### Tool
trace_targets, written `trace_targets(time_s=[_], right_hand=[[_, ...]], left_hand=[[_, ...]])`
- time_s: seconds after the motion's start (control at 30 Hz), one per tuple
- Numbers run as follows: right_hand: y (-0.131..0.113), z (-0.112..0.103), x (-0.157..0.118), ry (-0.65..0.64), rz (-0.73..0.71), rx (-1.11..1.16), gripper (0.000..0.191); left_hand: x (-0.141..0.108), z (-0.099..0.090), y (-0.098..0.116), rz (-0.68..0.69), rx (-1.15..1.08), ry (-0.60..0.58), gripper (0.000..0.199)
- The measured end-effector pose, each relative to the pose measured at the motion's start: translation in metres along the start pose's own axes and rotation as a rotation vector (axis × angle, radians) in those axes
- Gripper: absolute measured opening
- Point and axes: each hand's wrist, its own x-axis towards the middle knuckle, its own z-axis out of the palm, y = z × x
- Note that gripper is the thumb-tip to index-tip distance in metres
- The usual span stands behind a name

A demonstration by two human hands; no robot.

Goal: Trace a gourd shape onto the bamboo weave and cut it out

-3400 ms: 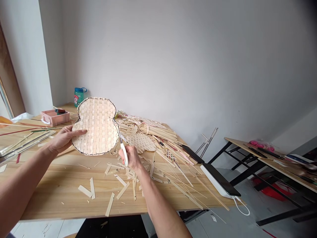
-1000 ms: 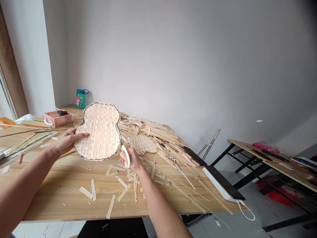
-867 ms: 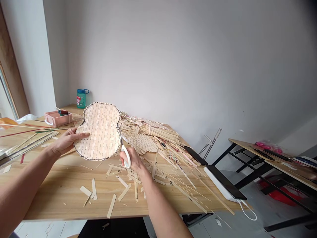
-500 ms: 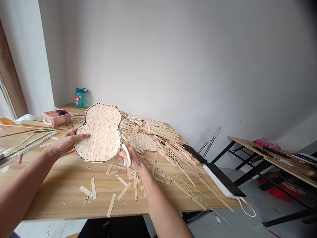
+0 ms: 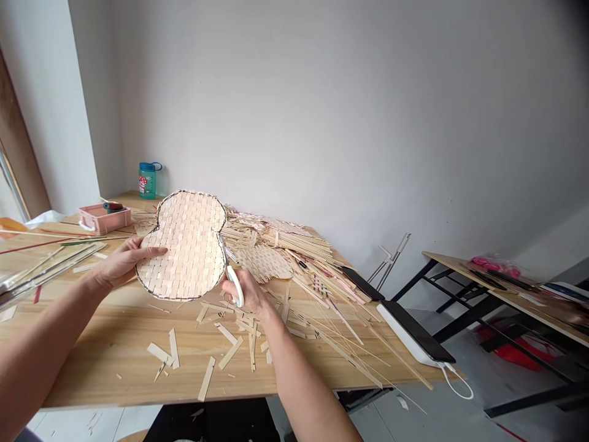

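From here, my left hand (image 5: 123, 264) steadies the woven mat (image 5: 181, 245) over the worktop (image 5: 92, 362), fingers (image 5: 154, 251) flat on it. My right hand (image 5: 246, 293) has its fingers (image 5: 232, 283) closed on the scissors (image 5: 235, 286) at the mat's waist. Most of the inked edge looks trimmed; the stretch beyond the blades looks left.

Only 2 bare arms of the person show, with no sleeve, band or cable on either. The long, rounded left forearm (image 5: 41, 344) and the equally rounded right forearm (image 5: 304, 387) narrow toward the wrists. The broad left hand (image 5: 122, 264) has long, slim fingers (image 5: 151, 250), and the right hand (image 5: 243, 293) looks much the same, though partly hidden. Fingernail details are too small to tell.
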Motion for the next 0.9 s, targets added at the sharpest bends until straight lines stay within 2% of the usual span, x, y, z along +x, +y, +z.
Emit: trace_targets(time_s=[0.23,0.37,0.63,0.9], right_hand=[[0.003,-0.002,0.003,0.069,-0.038,-0.058,0.025],[-0.002,0.000,0.002,0.100,-0.045,-0.079,0.024],[-0.004,0.003,0.002,0.099,-0.032,-0.072,0.027],[0.014,0.010,0.009,0.061,-0.044,0.037,0.028]], left_hand=[[0.001,0.001,-0.001,-0.004,-0.001,0.014,0.035],[0.001,0.003,-0.001,-0.008,-0.004,0.021,0.036],[0.003,0.002,-0.005,-0.024,-0.001,0.025,0.036],[0.005,0.006,-0.011,-0.021,-0.004,0.014,0.034]])
